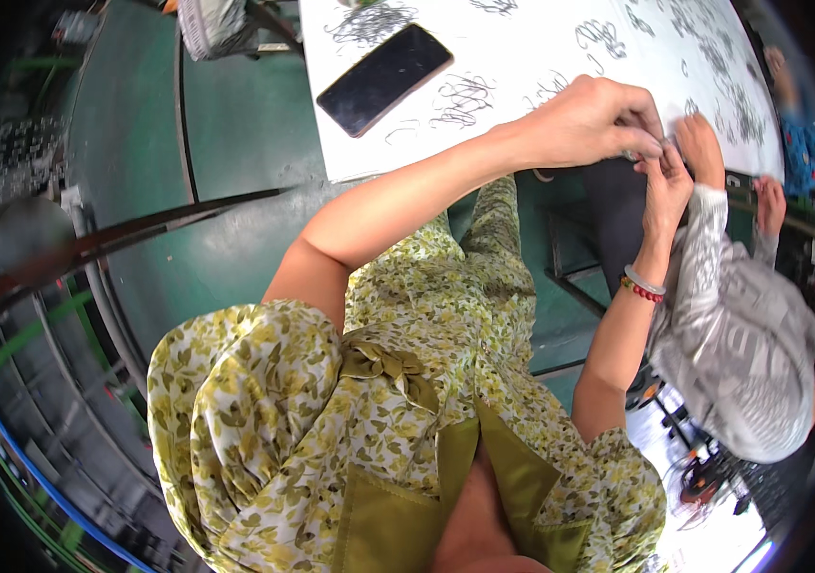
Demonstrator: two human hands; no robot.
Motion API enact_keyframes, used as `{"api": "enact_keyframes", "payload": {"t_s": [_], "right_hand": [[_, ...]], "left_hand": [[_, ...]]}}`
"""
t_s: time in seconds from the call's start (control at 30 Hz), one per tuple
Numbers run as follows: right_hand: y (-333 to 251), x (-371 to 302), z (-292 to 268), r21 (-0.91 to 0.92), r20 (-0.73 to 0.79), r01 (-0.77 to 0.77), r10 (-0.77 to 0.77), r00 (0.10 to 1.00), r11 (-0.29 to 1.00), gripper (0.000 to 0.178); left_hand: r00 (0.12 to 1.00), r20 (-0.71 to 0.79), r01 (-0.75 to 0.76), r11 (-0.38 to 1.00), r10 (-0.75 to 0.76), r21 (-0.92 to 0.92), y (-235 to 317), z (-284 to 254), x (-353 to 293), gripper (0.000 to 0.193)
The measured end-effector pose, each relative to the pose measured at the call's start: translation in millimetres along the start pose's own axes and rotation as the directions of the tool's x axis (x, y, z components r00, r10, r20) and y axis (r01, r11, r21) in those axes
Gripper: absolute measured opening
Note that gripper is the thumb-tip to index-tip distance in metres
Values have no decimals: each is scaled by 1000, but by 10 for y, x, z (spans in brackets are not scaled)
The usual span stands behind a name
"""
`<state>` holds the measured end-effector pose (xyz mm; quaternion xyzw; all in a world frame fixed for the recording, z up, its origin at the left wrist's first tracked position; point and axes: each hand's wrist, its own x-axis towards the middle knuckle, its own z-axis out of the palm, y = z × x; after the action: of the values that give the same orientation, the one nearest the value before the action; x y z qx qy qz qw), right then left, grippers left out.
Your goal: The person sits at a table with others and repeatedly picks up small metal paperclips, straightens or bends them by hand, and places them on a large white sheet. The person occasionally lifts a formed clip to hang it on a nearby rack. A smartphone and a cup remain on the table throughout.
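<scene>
My left hand (593,115) and right hand (667,196) meet at the fingertips by the near edge of a white table (541,38), fingers bent narrow; what they pinch, if anything, I cannot tell. Dark curled pieces (465,101) lie scattered beyond my fingers, a black phone (385,78) farther left, a co-worker's hand (700,150) just right.

Had a pretty shiny green floor (245,258), a white-topped table (522,57) and some dark framework (97,246) crammed along the left side.
</scene>
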<state>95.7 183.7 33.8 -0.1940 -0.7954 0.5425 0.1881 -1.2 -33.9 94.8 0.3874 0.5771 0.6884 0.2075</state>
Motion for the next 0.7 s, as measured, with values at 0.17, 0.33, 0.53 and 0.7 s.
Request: {"api": "enact_keyframes", "payload": {"t_s": [0.17, 0.33, 0.53, 0.7], "right_hand": [[-6, 238, 71, -43, 62, 112, -109, 992, 993, 28], [-118, 444, 260, -92, 74, 87, -80, 994, 992, 26], [353, 1141, 408, -441, 47, 174, -171, 984, 881, 27], [560, 1592, 510, -603, -61, 195, -289, 955, 773, 24]], "left_hand": [[1000, -15, 4, 1000, -4, 8, 27, -66, 20, 18], [999, 5, -46, 999, 46, 12, 85, -14, -79, 16], [1000, 12, -23, 992, 22, 128, -74, 214, -280, 13], [996, 68, 41, 975, -57, 217, -106, 225, -389, 14]]}}
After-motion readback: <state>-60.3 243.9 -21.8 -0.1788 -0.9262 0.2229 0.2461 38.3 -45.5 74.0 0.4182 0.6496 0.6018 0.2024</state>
